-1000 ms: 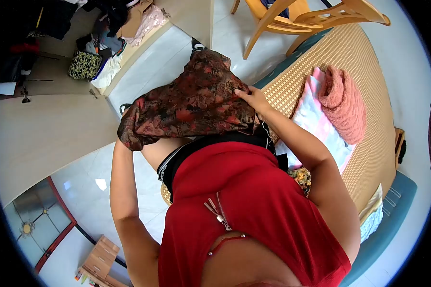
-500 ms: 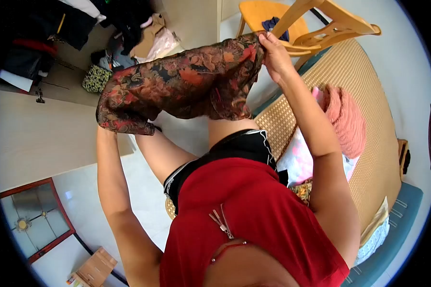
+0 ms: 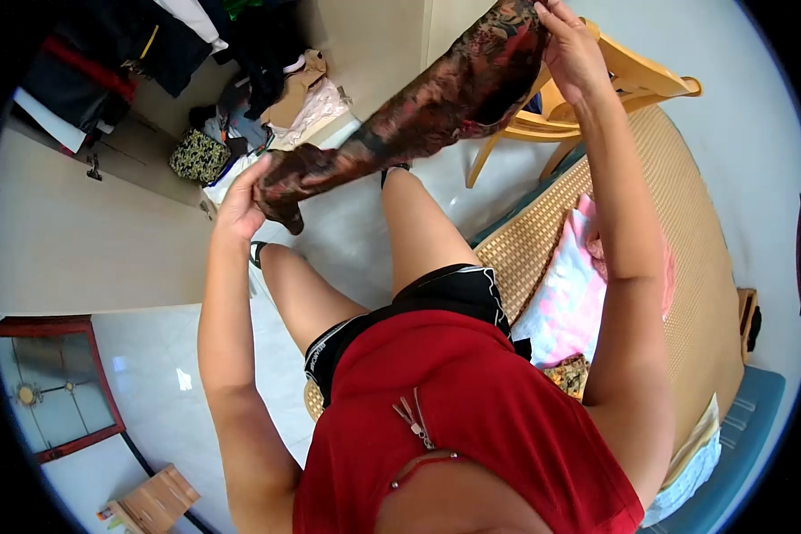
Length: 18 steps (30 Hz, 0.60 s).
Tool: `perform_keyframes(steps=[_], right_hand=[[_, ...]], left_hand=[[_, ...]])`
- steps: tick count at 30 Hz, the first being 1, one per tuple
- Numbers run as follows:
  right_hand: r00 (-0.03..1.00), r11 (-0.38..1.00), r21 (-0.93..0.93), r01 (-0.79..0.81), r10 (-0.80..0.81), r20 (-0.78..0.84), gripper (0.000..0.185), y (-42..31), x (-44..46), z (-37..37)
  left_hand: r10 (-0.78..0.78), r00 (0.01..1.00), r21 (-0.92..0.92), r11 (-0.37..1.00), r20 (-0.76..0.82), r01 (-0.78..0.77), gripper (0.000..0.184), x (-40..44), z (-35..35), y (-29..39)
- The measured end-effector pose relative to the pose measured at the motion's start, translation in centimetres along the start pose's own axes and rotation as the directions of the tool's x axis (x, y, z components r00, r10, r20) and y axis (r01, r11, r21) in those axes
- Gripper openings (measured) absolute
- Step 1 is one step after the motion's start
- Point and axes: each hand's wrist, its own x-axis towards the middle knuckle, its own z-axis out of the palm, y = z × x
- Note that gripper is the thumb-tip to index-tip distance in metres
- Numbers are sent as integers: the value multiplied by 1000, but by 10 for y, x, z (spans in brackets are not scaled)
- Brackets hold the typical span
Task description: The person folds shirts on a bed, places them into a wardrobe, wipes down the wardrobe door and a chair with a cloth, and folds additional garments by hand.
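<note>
A dark garment with a red and brown floral pattern is stretched at a slant in front of me, above my knees. At its lower left end, my left hand is closed on the gathered cloth, and a short piece hangs below it. My right hand pinches the higher end at the upper right, near the wooden chair. Beneath that hand the cloth hangs wide with a dark opening. The garment's exact kind cannot be made out.
A wooden chair stands behind my right hand. On the woven mat at my right lie a pink and white cloth and a patterned cloth. Left, an open wardrobe holds clothes and a yellow-black patterned item.
The garment has gone from spread wide to drawn out narrow and slanted. My right hand has moved up and right; my left hand, hidden behind the cloth before, now shows at its end.
</note>
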Motion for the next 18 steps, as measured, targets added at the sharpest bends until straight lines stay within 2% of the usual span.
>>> perform_keyframes(steps=[2,4,5,6,8,11,12,14,16,18], right_hand=[[999,998,-49,36,-35,7,22,-4,8,-7],[998,993,-105,48,-51,-21,22,-21,3,1],[996,993,-80,84,-83,18,23,-24,8,-3],[995,991,-90,102,-102,6,23,-27,9,-6],[990,984,-111,140,-143,-15,24,-37,11,-8],[990,985,-104,137,-141,-25,26,-46,10,0],[991,986,-106,128,-132,-28,26,-47,9,1],[986,980,-102,168,-169,-4,27,-43,15,2],[983,977,-101,186,-184,25,27,-40,19,3],[983,978,-103,181,-177,52,26,-39,20,7]], left_hand=[[60,998,134,989,21,-62,34,-3,10,-1],[200,978,5,980,64,-200,31,2,4,-2],[269,960,-63,962,78,-264,29,4,3,-3],[299,950,-157,946,88,-283,24,5,0,-1],[223,975,-324,921,-9,-214,18,-2,-1,-3],[204,958,-349,929,203,-124,23,4,-29,-39],[146,968,-372,926,204,-62,33,1,-19,-47],[-54,998,-247,967,7,54,42,-23,26,-59],[-232,972,-163,958,45,236,48,-20,30,-80],[-307,949,-4,951,65,308,41,-22,31,-98]])
